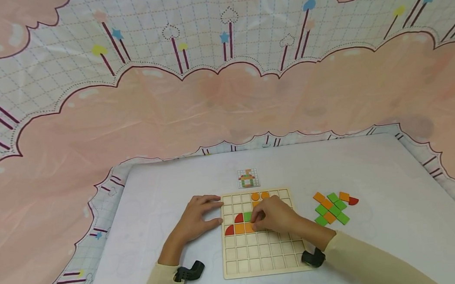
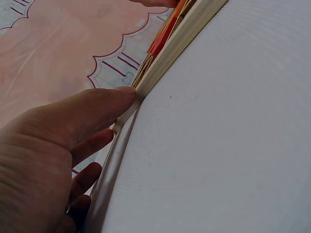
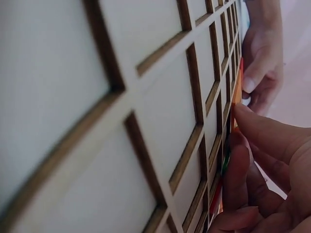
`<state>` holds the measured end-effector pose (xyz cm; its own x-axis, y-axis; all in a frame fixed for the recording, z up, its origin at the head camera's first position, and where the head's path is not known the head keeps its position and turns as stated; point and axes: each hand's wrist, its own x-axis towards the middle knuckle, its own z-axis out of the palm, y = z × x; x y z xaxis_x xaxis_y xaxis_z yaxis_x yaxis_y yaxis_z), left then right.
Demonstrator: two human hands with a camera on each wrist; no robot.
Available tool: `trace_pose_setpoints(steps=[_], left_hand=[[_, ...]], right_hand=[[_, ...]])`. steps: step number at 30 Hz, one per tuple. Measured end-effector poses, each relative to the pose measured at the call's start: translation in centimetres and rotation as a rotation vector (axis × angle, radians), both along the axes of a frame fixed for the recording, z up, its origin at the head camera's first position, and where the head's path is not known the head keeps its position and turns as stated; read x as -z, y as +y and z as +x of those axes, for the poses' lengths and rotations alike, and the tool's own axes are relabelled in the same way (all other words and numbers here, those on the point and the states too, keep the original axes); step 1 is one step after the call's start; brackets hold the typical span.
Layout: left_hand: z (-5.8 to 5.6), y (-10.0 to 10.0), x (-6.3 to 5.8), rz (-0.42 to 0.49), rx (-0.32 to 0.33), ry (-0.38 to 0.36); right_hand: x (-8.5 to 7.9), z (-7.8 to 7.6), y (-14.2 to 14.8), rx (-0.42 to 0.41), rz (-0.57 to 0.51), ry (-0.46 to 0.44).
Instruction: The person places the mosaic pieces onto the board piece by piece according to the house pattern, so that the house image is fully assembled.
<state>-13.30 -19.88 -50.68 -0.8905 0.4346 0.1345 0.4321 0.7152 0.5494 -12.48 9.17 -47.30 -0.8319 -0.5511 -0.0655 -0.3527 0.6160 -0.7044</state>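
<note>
A wooden grid board (image 1: 266, 264) lies on the table. Along its left edge, my left hand (image 1: 194, 218) rests with fingers extended; in the left wrist view the thumb (image 2: 119, 97) touches that edge. Over the middle cells, my right hand (image 1: 277, 215) pinches an orange square tile (image 1: 249, 227) with thumb and forefinger, partly covering it. Red quarter-round tiles (image 1: 229, 231), another orange square (image 1: 239, 229) and a green square (image 1: 247, 217) sit in cells nearby. Two orange round tiles (image 1: 255, 196) occupy the top row. My right hand hides some cells beyond it.
To the board's right lies a loose group of green squares (image 1: 340, 204), orange squares (image 1: 329, 217) and a red quarter-round piece (image 1: 353, 200). A small pattern card (image 1: 248, 178) lies behind the board. The white table (image 1: 155, 181) stands before a pink patterned cloth (image 1: 225, 107).
</note>
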Motion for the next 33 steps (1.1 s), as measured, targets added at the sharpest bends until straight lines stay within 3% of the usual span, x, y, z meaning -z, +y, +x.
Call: trace_pose_setpoints(steps=[7, 15, 24, 33], left_hand=[[0.0, 0.0, 0.1, -0.002, 0.000, 0.013], [0.0, 0.0, 0.0, -0.005, -0.002, 0.005], [0.0, 0.0, -0.1, -0.006, -0.002, 0.005], [0.0, 0.0, 0.0, 0.001, -0.007, -0.004]], right_hand=[[-0.2, 0.1, 0.3, -0.009, -0.010, -0.014], [-1.1, -0.5, 1.6, 0.005, 0.008, 0.029], [-2.0, -2.0, 4.8, -0.069, -0.034, 0.064], [-2.7, -2.6, 8.7, -0.038, -0.014, 0.032]])
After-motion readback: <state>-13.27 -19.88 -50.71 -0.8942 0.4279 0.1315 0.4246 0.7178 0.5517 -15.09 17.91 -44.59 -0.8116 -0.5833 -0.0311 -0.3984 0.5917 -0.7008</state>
